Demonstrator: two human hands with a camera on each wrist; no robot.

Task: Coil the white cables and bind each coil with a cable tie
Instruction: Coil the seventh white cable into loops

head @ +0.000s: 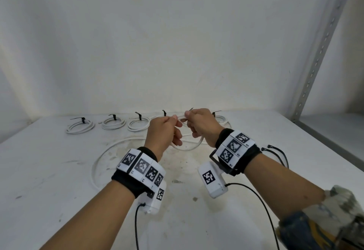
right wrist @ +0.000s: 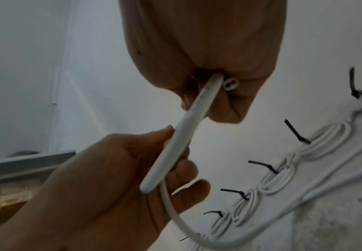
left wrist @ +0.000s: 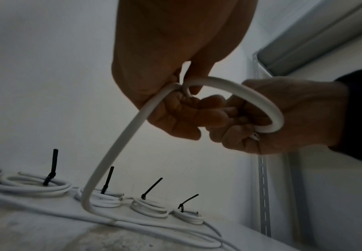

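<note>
Now both hands bend one cable loop

Above the stained white table (head: 59,170), the left hand (head: 162,131) and right hand (head: 201,124) both grip the loose round white cable (head: 110,149). Its remaining length lies on the table, before a row of white coils (head: 136,124) bound with black ties.

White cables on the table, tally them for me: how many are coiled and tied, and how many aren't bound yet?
Tied coils: 6
Loose cable, gripped by the left hand and the right hand: 1
Total: 7
</note>
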